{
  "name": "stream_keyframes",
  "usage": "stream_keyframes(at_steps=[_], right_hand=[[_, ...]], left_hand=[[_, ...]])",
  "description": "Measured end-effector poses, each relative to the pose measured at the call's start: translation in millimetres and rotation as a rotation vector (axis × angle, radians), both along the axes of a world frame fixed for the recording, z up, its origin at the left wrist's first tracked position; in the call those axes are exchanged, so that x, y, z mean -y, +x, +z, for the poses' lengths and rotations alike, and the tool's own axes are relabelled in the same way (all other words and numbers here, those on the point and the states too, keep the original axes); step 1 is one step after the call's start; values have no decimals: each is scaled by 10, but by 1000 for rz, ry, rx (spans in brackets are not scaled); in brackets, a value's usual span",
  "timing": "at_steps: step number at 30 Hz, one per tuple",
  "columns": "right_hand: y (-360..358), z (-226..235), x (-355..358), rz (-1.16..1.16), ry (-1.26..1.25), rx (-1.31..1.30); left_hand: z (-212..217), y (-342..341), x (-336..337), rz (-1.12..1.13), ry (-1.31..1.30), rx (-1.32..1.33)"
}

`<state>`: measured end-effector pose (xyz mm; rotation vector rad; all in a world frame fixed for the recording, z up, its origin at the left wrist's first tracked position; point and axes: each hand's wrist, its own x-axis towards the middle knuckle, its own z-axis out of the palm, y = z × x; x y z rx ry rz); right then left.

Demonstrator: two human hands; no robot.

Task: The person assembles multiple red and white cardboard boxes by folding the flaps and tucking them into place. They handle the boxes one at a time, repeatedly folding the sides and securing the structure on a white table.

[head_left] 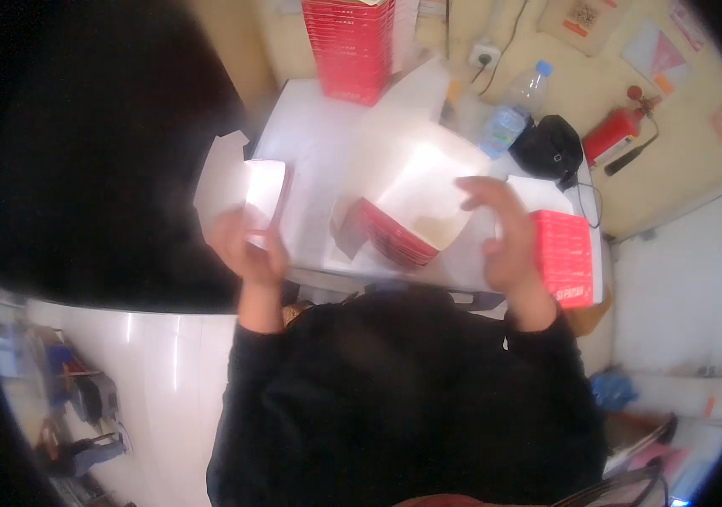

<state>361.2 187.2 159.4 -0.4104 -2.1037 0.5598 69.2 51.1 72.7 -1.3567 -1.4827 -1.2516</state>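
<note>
One open carton (266, 188) at left edge of counter (306, 139), left hand (247, 252) clamped on it; second open carton (420, 193) mid-counter. Both white inside, red outside. Right hand (509, 241) beside second, grip apart.

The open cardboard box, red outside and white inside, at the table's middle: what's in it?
In the box, only its white inner surface shows. The near red wall covers the bottom's closest part, so anything tucked there can't be seen.

Looks like a takeaway shop — stacked red cartons (350, 55), wall posters (582, 25), a fire extinguisher (611, 138).
</note>
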Motion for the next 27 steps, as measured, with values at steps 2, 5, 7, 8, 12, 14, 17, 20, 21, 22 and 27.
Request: stream_keyframes(at_steps=[2,5,7,8,12,14,17,20,21,22,27], right_hand=[[114,6,-27,13,-107,-79],[146,30,0,68,-136,-87],[131,56,23,107,-74,-63],[103,69,31,125,-19,-56],[-95,150,159,133,323,23],[-222,259,289,163,402,54],[-521,354,535,179,510,64],[-812,379,629,4,626,59],[-900,384,598,-89,668,61],[-990,441,559,-188,714,51],[-873,775,445,-273,576,239]], left_hand=[[-105,-318,65,279,-208,104],[-636,-643,159,453,-757,89],[-893,-660,302,463,-1027,35],[-984,-732,332,414,-1017,39],[-744,-786,418,324,-823,-44],[-169,-611,256,352,-688,-191],[643,-326,293,320,-562,-358],[1236,28,226,144,-470,-491],[1344,151,154,93,-412,-526],[1458,274,120,49,-355,-560],[1724,639,-36,-132,-173,-708]])
